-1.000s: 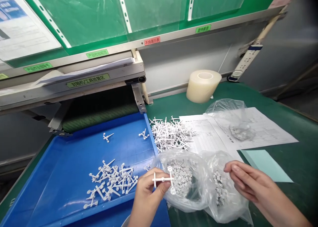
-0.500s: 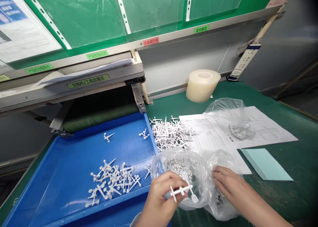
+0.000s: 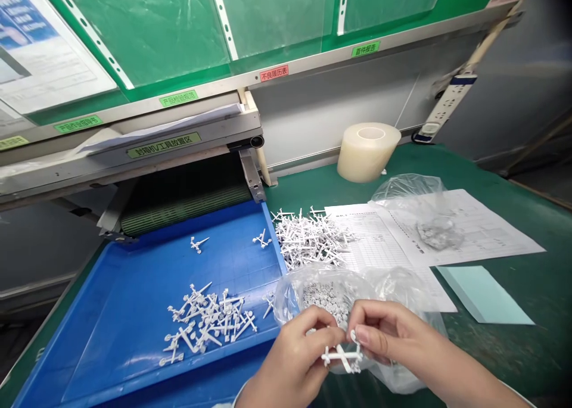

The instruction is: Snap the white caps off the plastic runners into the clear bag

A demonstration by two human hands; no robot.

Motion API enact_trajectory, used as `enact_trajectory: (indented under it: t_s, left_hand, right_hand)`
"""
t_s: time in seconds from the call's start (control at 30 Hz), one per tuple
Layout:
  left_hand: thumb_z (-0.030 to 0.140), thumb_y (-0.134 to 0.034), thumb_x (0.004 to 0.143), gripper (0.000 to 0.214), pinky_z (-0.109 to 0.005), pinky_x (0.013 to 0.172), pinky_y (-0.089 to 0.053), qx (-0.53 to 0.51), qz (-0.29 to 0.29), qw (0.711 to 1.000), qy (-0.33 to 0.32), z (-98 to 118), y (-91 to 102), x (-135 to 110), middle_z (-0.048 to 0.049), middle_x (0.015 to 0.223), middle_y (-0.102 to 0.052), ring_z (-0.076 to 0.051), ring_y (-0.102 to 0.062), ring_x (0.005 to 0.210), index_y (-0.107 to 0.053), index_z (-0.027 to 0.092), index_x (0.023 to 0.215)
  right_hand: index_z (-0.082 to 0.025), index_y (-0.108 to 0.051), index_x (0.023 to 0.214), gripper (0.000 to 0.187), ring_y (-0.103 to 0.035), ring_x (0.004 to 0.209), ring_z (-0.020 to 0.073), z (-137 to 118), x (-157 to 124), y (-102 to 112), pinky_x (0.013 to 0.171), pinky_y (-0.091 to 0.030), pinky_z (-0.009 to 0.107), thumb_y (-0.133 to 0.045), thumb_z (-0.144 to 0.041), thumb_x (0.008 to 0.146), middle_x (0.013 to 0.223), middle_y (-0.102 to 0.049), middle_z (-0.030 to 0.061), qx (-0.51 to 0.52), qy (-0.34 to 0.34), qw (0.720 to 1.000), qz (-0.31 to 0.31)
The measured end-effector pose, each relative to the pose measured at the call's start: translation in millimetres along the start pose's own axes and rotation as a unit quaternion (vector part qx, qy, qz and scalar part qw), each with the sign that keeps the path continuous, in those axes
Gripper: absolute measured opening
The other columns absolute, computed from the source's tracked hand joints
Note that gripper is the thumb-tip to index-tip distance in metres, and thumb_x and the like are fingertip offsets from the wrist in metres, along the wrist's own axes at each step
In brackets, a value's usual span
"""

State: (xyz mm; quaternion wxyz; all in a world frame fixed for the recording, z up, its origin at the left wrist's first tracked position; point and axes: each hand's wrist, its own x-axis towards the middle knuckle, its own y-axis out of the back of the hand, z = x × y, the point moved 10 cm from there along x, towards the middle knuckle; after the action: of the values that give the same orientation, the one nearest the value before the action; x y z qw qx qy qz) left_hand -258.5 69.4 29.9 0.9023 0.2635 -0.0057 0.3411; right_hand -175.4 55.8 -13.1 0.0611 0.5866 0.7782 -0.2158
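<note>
A white plastic sprue [image 3: 342, 357] with small round pieces on its arms is pinched in the fingers of my left hand [image 3: 300, 347]. From the other side, my right hand [image 3: 393, 335] pinches the sprue's upper right end with thumb and forefinger. Both hands are over a clear plastic bag [image 3: 286, 292], whose open mouth shows many small white pieces [image 3: 322, 298]. My wrists and fingers cover part of the bag. To the left, more white sprues with pieces [image 3: 214, 318] lie in a blue tray [image 3: 129, 312].
A heap of thin white sprues [image 3: 310, 238] lies beside the tray, against printed sheets [image 3: 373, 241]. A second clear bag [image 3: 411, 187] rests on paper. Farther out are a tape roll [image 3: 369, 155], a pale blue card [image 3: 485, 295], a power strip [image 3: 449, 107] and a conveyor end [image 3: 187, 211].
My right hand has left the bag's right side and come to the sprue, now pinching its end. The sprue has turned and shifted slightly right. The view has shifted a little.
</note>
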Motion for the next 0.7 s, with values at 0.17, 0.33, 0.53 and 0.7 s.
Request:
enact_trajectory:
  t_s: [0.17, 0.33, 0.53, 0.7]
  left_hand:
    - [0.012, -0.047, 0.090, 0.020, -0.024, 0.069, -0.047, 0.018, 0.041, 0.999, -0.010, -2.2, 6.9, -2.6, -0.0114, 0.087, -0.062, -0.017, -0.060, 0.077, -0.067, 0.014, 0.094]
    - [0.029, -0.051, 0.092, 0.029, -0.021, 0.056, -0.045, -0.058, 0.095, 0.992, 0.050, -18.0, 5.6, -6.2, -0.0077, 0.067, -0.063, -0.014, -0.057, 0.057, -0.069, 0.011, 0.076]
    - [0.028, -0.054, 0.090, 0.028, -0.019, 0.048, -0.043, -0.095, 0.127, 0.983, 0.097, -27.8, 10.8, -8.7, -0.0067, 0.067, -0.064, -0.011, -0.054, 0.049, -0.071, 0.012, 0.076]
    - [0.025, -0.054, 0.091, 0.024, -0.021, 0.056, -0.044, -0.063, 0.160, 0.983, 0.061, -20.2, 23.1, -8.6, -0.0062, 0.070, -0.065, -0.013, -0.058, 0.059, -0.070, 0.014, 0.077]
  right_hand:
    - [-0.017, -0.053, 0.068, 0.040, -0.033, 0.049, 0.0083, 12.7, 5.1, 2.6, 0.048, -0.027, 0.022, -0.064, -0.054, 0.079, 0.055, -0.040, -0.0068, 0.018, -0.011, 1.000, 0.012]
    - [-0.020, -0.069, 0.079, 0.018, -0.054, 0.071, 0.0169, -3.1, -8.8, 20.9, 0.064, -0.039, 0.027, -0.064, -0.036, 0.086, 0.072, -0.058, 0.0010, -0.138, 0.120, 0.973, 0.143]
    - [-0.026, -0.066, 0.083, 0.012, -0.056, 0.064, 0.0144, -5.6, -18.6, 29.8, 0.057, -0.045, 0.023, -0.063, -0.037, 0.086, 0.075, -0.062, -0.0005, -0.044, 0.143, 0.969, 0.198]
    - [-0.018, -0.062, 0.088, 0.035, -0.038, 0.047, 0.0044, 22.2, -5.7, -7.4, 0.041, -0.031, 0.015, -0.067, -0.052, 0.079, 0.075, -0.055, -0.0017, 0.150, 0.016, 0.988, 0.031]
